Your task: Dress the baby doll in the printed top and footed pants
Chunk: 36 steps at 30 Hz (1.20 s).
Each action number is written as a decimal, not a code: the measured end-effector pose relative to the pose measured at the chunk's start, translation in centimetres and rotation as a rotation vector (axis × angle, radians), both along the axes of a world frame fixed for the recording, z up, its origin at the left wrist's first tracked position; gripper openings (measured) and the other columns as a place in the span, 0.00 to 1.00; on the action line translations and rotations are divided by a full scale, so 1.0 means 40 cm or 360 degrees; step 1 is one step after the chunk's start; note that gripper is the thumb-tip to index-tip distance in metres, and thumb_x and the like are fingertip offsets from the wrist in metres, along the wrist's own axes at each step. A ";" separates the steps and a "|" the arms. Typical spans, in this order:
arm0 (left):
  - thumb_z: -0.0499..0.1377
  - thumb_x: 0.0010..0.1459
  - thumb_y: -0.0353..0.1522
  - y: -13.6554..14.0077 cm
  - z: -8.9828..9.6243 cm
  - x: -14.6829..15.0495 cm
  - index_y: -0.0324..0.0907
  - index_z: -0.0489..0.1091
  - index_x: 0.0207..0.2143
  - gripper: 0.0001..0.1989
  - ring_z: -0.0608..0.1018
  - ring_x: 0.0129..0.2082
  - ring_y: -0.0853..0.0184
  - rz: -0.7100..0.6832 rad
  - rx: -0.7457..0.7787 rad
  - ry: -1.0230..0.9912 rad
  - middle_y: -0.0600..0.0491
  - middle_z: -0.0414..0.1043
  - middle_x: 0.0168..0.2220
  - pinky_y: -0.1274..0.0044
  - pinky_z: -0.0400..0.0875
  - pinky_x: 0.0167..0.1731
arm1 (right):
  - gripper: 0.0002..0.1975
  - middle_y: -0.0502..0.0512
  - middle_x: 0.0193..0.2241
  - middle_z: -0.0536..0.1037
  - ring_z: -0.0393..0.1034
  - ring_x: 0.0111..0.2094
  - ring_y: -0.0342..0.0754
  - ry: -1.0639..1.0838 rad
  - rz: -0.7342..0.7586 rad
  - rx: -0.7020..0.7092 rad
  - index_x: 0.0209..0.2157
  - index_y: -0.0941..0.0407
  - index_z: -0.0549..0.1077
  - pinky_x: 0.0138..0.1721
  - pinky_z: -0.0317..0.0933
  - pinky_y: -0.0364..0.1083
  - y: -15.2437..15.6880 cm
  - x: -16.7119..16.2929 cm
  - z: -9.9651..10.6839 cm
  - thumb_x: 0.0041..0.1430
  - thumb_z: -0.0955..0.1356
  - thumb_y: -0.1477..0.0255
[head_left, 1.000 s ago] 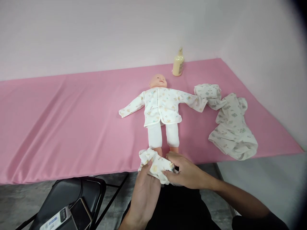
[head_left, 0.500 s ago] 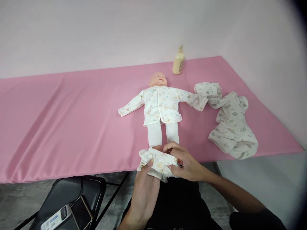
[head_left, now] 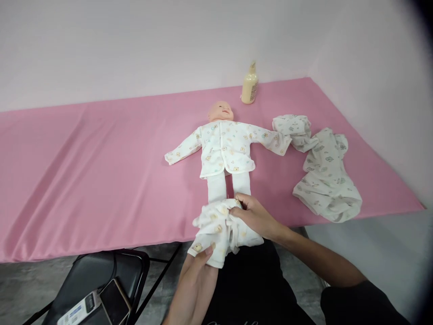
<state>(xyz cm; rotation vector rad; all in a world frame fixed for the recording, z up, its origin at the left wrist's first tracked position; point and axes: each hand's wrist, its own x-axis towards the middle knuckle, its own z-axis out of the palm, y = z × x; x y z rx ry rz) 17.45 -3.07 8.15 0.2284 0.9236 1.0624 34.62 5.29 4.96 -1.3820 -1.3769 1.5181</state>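
Note:
A baby doll (head_left: 220, 112) lies on its back in a patterned white jacket (head_left: 227, 146), arms spread and white legs (head_left: 216, 187) toward me. Small white patterned baby pants (head_left: 213, 232) are at its feet, over the table's front edge. My left hand (head_left: 199, 271) grips the near end of one pant leg, thumb on top, its other fingers hidden by the cloth. At the upper right of the pants, my right hand (head_left: 252, 214) is closed on the gathered waist edge. The doll's feet are hidden behind or inside the pants.
On the pink-covered table (head_left: 101, 171), a pump bottle (head_left: 249, 86) stands behind the doll. Crumpled patterned baby clothes (head_left: 328, 176) lie at the right. A black folding chair (head_left: 131, 266) at lower left holds a phone (head_left: 115, 301) and a white device (head_left: 79, 310).
The pants have spread out from a bunch, a leg now stretching toward me. My left hand has moved down toward the cuff; my right hand has shifted slightly up, nearer the doll's legs.

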 end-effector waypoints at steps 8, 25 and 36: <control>0.69 0.53 0.33 -0.032 -0.006 -0.076 0.46 0.79 0.45 0.16 0.74 0.55 0.54 -0.0283 0.0177 0.0834 0.48 0.77 0.49 0.67 0.66 0.59 | 0.16 0.43 0.21 0.56 0.50 0.23 0.40 -0.0515 0.0097 0.0284 0.26 0.54 0.55 0.24 0.43 0.44 0.017 0.011 0.013 0.61 0.65 0.64; 0.69 0.51 0.33 0.091 -0.111 -0.093 0.47 0.69 0.48 0.22 0.75 0.42 0.63 -0.0685 0.0839 0.1594 0.50 0.70 0.48 0.72 0.67 0.46 | 0.12 0.51 0.33 0.74 0.64 0.28 0.43 -0.0833 0.0076 0.0487 0.40 0.55 0.70 0.30 0.54 0.45 -0.011 0.058 0.036 0.65 0.66 0.60; 0.69 0.49 0.31 0.210 0.059 -0.108 0.48 0.77 0.44 0.17 0.73 0.47 0.55 -0.0965 0.1229 0.1517 0.48 0.74 0.45 0.71 0.67 0.49 | 0.10 0.52 0.41 0.73 0.67 0.41 0.48 -0.0444 0.0411 0.0284 0.38 0.54 0.70 0.42 0.64 0.49 -0.070 0.156 -0.008 0.61 0.70 0.64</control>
